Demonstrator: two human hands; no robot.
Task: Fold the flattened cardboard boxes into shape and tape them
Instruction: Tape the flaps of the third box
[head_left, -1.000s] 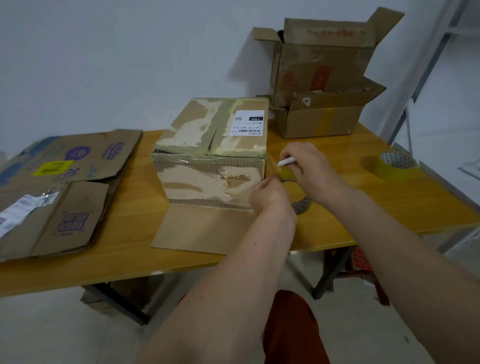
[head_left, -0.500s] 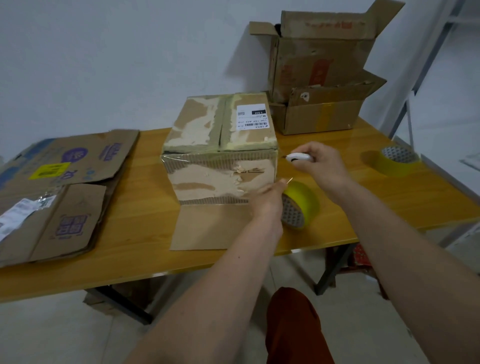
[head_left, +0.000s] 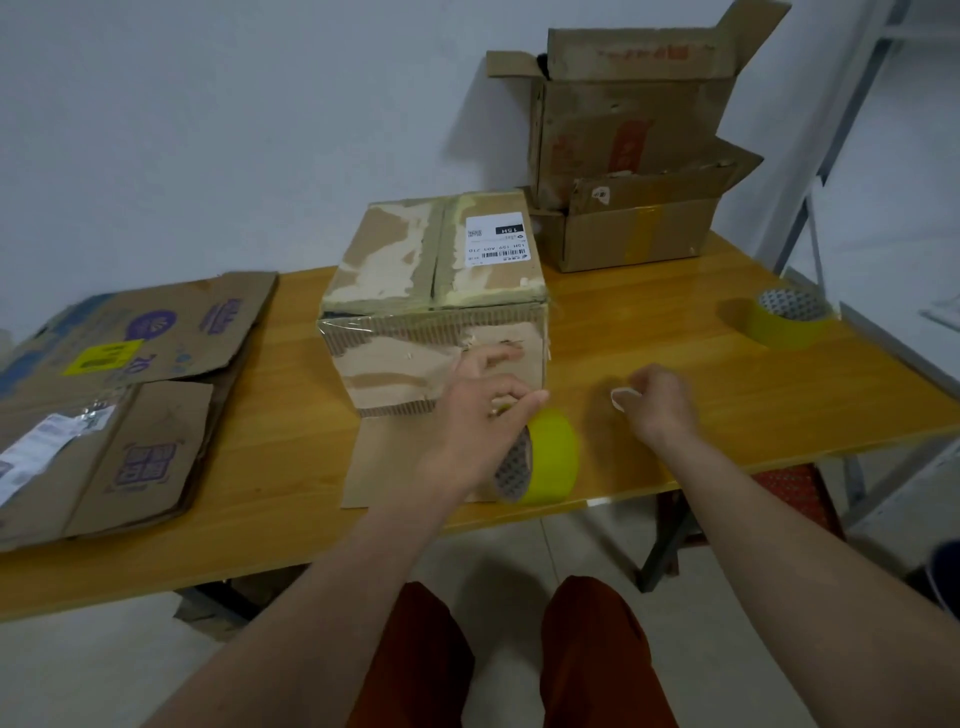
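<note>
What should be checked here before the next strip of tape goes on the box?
1. Box folded into shape, top flaps shut: ok.
2. Front bottom flap folded up: not ok, it lies flat on the table.
3. Tape roll in hand: ok, the left hand holds it on edge beside the box.
4. Free end of tape found: cannot tell.
5. Cutter ready: the right hand holds a small white object; whether it is a cutter, cannot tell.
6. Spare tape roll within reach: ok, probably.
</note>
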